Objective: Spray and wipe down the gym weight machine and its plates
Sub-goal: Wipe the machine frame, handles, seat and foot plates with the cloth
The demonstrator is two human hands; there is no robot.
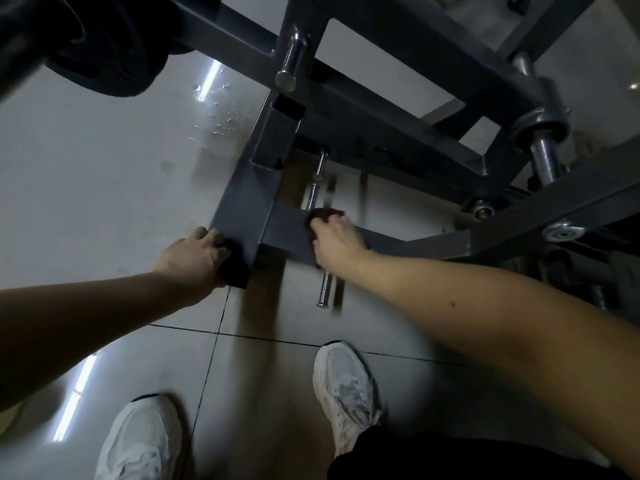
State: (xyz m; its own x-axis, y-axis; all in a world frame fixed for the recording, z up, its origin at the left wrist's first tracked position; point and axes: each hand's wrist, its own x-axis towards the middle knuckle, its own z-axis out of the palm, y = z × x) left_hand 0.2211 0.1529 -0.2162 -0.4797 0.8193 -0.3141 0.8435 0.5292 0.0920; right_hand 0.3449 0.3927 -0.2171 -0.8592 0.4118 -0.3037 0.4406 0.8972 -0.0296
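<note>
A dark grey steel weight machine frame (273, 140) fills the upper half of the head view. Its low base bar (287, 225) runs across the middle just above the floor. My right hand (334, 237) presses a dark red cloth (325, 214) onto the top of that bar. My left hand (195, 252) grips the black end cap (237, 268) of the frame's foot at the left. Black weight plates (104, 53) hang at the top left. No spray bottle is in view.
Spray droplets (221, 116) glisten on the glossy tiled floor beside the frame. A chrome pin (292, 60) sticks out of the upright, another chrome rod (323, 285) lies low under the bar. A chrome sleeve (545, 157) projects at right. My white shoes (343, 386) stand below.
</note>
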